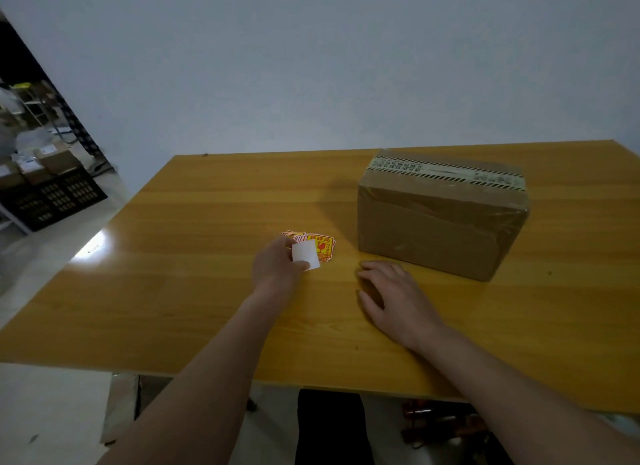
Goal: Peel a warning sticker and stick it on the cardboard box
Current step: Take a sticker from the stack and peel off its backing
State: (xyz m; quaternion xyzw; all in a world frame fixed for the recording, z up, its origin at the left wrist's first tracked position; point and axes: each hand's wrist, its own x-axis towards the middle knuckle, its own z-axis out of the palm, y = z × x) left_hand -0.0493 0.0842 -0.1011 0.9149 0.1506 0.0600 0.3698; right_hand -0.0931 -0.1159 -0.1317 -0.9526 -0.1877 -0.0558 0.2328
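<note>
A small pile of red-and-yellow warning stickers [320, 244] lies near the middle of the wooden table [194, 243]. My left hand [277, 270] pinches a white square sheet [305, 255], held just over the pile's near edge; its printed side is hidden. A brown cardboard box [440, 215], wrapped in clear tape with a striped label strip on top, stands to the right. My right hand [394, 295] rests flat on the table just in front of the box's near-left corner, fingers spread and holding nothing.
The table's far edge runs along a plain wall. To the left, past the table, stand a black crate [55, 198] and several boxes [41, 166] on the floor. A dark stool or object [329, 426] shows below the table's near edge.
</note>
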